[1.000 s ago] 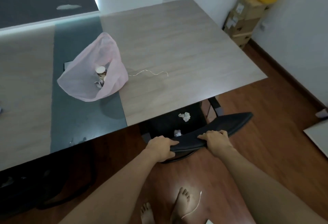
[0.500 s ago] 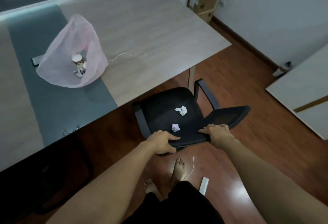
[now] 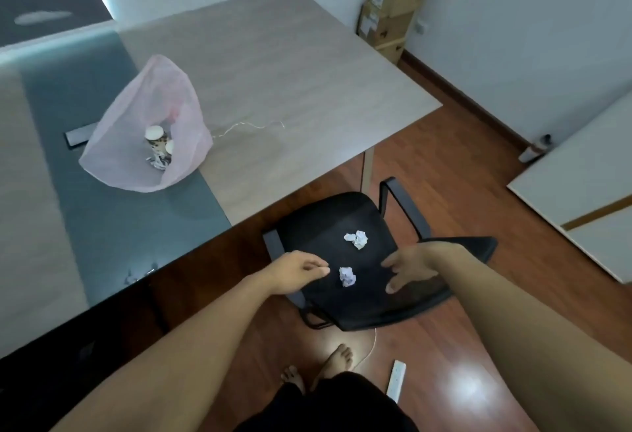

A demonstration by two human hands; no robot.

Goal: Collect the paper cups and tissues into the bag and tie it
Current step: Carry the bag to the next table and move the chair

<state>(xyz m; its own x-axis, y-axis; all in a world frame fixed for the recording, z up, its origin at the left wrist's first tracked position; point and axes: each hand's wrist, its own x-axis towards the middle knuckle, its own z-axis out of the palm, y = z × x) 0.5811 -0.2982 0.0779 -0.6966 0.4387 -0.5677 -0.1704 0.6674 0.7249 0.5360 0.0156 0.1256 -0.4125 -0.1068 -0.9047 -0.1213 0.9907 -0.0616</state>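
Pink bag (image 3: pixel 150 130) mouth faces person | tissues (image 3: pixel 347 276) on chair (image 3: pixel 325 223) | left hand (image 3: pixel 301 271), right hand (image 3: pixel 410 269) loose, empty

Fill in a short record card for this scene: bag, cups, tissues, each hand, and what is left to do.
Bag: pink bag on the table, mouth open, untied
Cups: paper cups inside the bag
Tissues: two crumpled, near tissue and far tissue, on the chair seat
Left: left hand empty, beside the near tissue
Right: right hand empty, fingers spread over the seat
To do: bag both tissues, tie the bag
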